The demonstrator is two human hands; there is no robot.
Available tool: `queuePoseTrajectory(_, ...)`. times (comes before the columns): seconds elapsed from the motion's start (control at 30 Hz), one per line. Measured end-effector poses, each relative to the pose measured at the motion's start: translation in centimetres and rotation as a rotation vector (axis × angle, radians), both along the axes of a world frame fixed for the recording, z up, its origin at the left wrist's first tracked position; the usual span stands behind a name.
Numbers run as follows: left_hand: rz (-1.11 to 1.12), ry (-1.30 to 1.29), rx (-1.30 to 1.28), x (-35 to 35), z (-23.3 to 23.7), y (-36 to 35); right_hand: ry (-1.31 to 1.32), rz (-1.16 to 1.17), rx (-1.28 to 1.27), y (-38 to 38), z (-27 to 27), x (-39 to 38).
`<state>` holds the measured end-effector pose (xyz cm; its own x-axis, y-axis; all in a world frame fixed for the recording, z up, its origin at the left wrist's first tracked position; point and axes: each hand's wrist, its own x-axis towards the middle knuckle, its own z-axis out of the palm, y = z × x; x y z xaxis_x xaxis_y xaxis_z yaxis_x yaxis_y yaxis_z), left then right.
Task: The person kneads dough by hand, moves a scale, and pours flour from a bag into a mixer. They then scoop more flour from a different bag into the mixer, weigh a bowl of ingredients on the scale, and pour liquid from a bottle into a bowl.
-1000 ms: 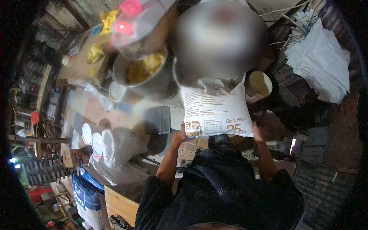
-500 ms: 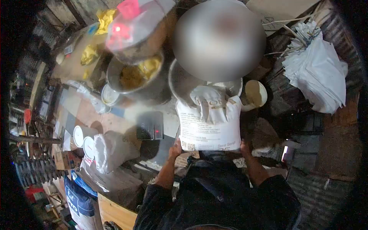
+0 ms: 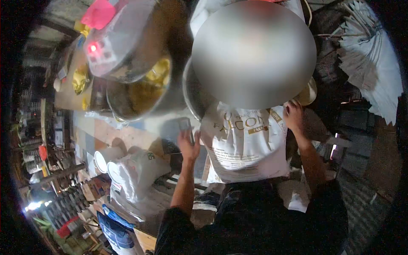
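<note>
A white flour sack [image 3: 248,146] with brown lettering stands in front of me, its top leaning on the rim of a large metal basin [image 3: 189,87]. My right hand [image 3: 294,117] is at the sack's upper right edge, fingers curled against it. Beside the sack's left edge is my left hand [image 3: 189,144], thumb and fingers apart, holding nothing. A small greyish boxy thing shows just behind its fingertips; I cannot make out what it is. A large blurred patch hides the sack's upper end and most of the basin.
A metal pot [image 3: 111,100] with brown contents and a yellow wrapper stands at the left, under a plastic-covered vessel [image 3: 123,42]. White tubs [image 3: 101,161] and bags [image 3: 148,170] sit lower left. A bundle of white sacks [image 3: 374,63] hangs at the right.
Both hands have left the sack's lower corners and moved up, the right to its upper edge, the left beside it. The sack shows more of its printed face. The view has shifted.
</note>
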<state>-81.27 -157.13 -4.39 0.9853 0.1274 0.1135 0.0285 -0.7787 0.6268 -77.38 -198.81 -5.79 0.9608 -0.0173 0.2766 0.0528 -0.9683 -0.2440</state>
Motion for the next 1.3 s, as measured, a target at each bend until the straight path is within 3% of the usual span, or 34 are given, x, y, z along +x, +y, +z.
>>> queuePoseTrajectory(0.03,-0.153,-0.049,0.072,2.9,-0.4,-0.5,-0.092,0.119,-0.185,0.9,0.3,2.3)
queuePoseTrajectory(0.07,-0.271,0.092,0.231,5.3,-0.5,-1.6,-0.065,0.169,-0.301,1.6,-0.3,4.0)
queuePoseTrajectory(0.13,-0.417,0.401,0.625,8.3,-1.7,-4.3,0.310,0.076,-0.362,3.4,-2.8,5.3)
queuePoseTrajectory(0.2,-0.437,0.561,0.867,9.0,-3.8,-6.5,0.589,-0.068,-0.294,4.4,-4.5,5.3)
queuePoseTrajectory(0.4,-0.470,0.841,1.076,7.9,-5.6,-11.2,0.738,-0.206,-0.081,5.4,-5.5,2.7)
queuePoseTrajectory(0.47,-0.446,0.723,0.821,8.0,-4.6,-10.4,0.795,-0.206,-0.033,5.6,-6.0,3.6)
queuePoseTrajectory(0.53,-0.374,0.649,0.749,8.2,-5.5,-9.8,0.810,-0.205,-0.008,5.7,-6.0,4.7)
queuePoseTrajectory(0.6,-0.263,0.047,0.687,7.1,-9.2,-8.2,0.748,-0.213,0.001,5.6,-4.1,4.8)
queuePoseTrajectory(0.67,-0.256,0.060,0.580,7.5,-8.4,-7.5,0.526,-0.350,0.172,4.7,-6.0,4.6)
queuePoseTrajectory(0.7,-0.120,0.223,0.226,7.9,-7.2,-7.4,0.359,-0.329,0.418,3.9,-6.8,4.3)
queuePoseTrajectory(0.73,0.021,0.373,-0.128,8.1,-5.7,-7.4,0.256,-0.442,0.882,3.8,-7.7,3.6)
queuePoseTrajectory(0.77,0.216,0.377,-0.947,7.6,-5.0,-8.1,0.168,-0.423,0.848,3.9,-6.8,3.3)
queuePoseTrajectory(0.8,0.219,0.375,-0.944,7.8,-4.5,-7.9,0.076,-0.400,0.812,3.9,-5.8,3.3)
queuePoseTrajectory(0.83,0.172,0.440,-0.850,8.1,-4.2,-7.7,0.076,-0.397,0.815,3.8,-6.5,3.8)
queuePoseTrajectory(0.87,0.124,0.506,-0.754,8.2,-4.1,-7.4,0.190,-0.369,0.617,3.3,-7.7,4.4)
queuePoseTrajectory(0.9,0.103,0.491,-0.691,8.4,-6.1,-7.1,0.298,-0.338,0.417,2.8,-8.8,4.9)
queuePoseTrajectory(0.93,0.082,0.475,-0.627,8.6,-8.2,-6.7,0.294,-0.338,0.418,3.2,-7.4,5.4)
queuePoseTrajectory(0.97,-0.166,0.403,-0.156,9.0,-9.6,-6.3,0.488,-0.273,0.318,3.9,-4.3,6.1)
queuePoseTrajectory(1.0,-0.291,0.330,0.143,8.9,-10.5,-6.7,0.677,-0.205,0.214,4.3,-2.5,6.9)
queuePoseTrajectory(1.03,-0.387,0.215,0.493,8.8,-11.3,-7.1,0.622,-0.073,0.365,1.9,-10.8,8.0)
queuePoseTrajectory(1.07,-0.443,0.070,0.798,8.7,-12.3,-7.5,0.614,-0.070,0.363,2.4,-12.1,8.2)
queuePoseTrajectory(1.1,-0.360,0.457,0.588,9.2,-7.5,-9.2,0.708,-0.133,0.397,3.1,-12.9,8.2)
queuePoseTrajectory(1.17,-0.235,0.914,0.311,10.0,-3.8,-11.1,0.901,-0.264,0.464,4.1,-13.2,7.7)
queuePoseTrajectory(1.2,-0.235,0.909,0.308,10.1,-3.9,-11.1,0.896,-0.264,0.461,4.1,-12.9,7.6)
queuePoseTrajectory(1.27,-0.433,1.018,0.383,9.9,-4.6,-10.9,1.231,-0.126,0.498,3.9,-10.7,7.1)
queuePoseTrajectory(1.3,-0.408,0.999,0.373,9.8,-3.3,-11.1,1.123,-0.088,0.261,4.8,-6.9,7.2)
